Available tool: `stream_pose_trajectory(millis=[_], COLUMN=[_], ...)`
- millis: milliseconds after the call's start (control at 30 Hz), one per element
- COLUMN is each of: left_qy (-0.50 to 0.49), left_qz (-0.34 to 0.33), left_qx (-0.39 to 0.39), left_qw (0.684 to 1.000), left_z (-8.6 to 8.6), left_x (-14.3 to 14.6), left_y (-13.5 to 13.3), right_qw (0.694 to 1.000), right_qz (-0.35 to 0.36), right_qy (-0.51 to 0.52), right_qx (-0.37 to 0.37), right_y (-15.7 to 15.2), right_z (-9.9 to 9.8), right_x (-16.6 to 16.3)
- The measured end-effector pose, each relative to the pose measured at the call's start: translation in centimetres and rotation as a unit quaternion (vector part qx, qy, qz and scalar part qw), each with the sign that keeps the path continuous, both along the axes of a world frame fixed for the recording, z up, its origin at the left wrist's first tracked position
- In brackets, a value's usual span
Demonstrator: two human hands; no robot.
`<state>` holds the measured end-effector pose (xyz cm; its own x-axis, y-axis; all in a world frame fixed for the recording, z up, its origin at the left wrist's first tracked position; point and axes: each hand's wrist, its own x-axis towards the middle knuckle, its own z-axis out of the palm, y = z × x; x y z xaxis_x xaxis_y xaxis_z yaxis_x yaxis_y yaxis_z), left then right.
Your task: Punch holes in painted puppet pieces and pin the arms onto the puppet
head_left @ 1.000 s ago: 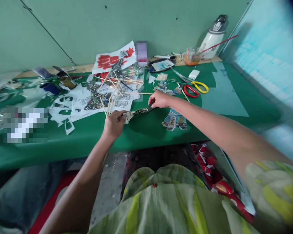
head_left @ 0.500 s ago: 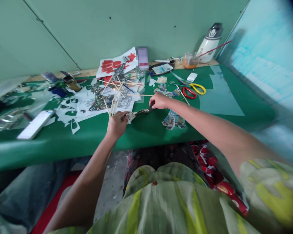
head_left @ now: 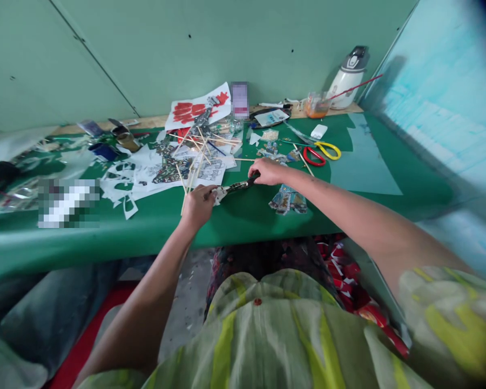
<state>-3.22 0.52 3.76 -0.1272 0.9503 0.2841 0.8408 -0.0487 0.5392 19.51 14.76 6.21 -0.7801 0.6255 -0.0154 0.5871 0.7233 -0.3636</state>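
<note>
Over the front of the green-covered table, a narrow dark-and-white patterned strip [head_left: 238, 186] is stretched between my two hands. My left hand [head_left: 199, 204] pinches its pale, ragged end, with the fingers closed. At the dark end, the fingers of my right hand [head_left: 267, 172] are closed on it, and part of that end is hidden. Several thin wooden sticks [head_left: 191, 175] lie by my left hand, on and beside printed paper. Just below my right wrist lie blue-grey patterned cut pieces [head_left: 287, 200].
Scissors [head_left: 315, 156] with red and yellow handles lie to the right. Behind them stand a jar of orange liquid [head_left: 316, 106] with a red stick and a white bottle [head_left: 344, 81]. Cut white paper [head_left: 123, 183] and paint pots [head_left: 105, 152] are left. Another person's leg [head_left: 56, 313] shows lower left.
The view has shifted slightly, so the table things appear a little further right and lower. Both hands keep hold of the strip in nearly the same place.
</note>
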Motion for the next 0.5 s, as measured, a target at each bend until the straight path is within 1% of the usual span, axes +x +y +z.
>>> stream_pose_trajectory(millis=[100,267,367,500], left_qy=[-0.009,-0.034,-0.041,-0.042], left_qz=[0.005,0.028,0.034,0.04], left_qx=[-0.001,-0.008,-0.006,0.0], left_qw=[1.0,0.999,0.999,0.998], left_z=[0.2,0.6,0.9,0.9], left_x=[0.3,1.2,1.9,2.6], left_y=[-0.3,-0.9,-1.3,-1.8], right_qw=[0.999,0.999,0.998,0.996], right_qz=[0.012,0.015,0.013,0.024], right_qy=[-0.008,-0.001,0.016,0.059], right_qx=[0.036,0.052,0.061,0.067], right_y=[-0.3,-0.6,-0.9,-1.4], right_z=[0.0,-0.1,-0.6,-1.8], right_x=[0.1,0.2,0.4,0.8])
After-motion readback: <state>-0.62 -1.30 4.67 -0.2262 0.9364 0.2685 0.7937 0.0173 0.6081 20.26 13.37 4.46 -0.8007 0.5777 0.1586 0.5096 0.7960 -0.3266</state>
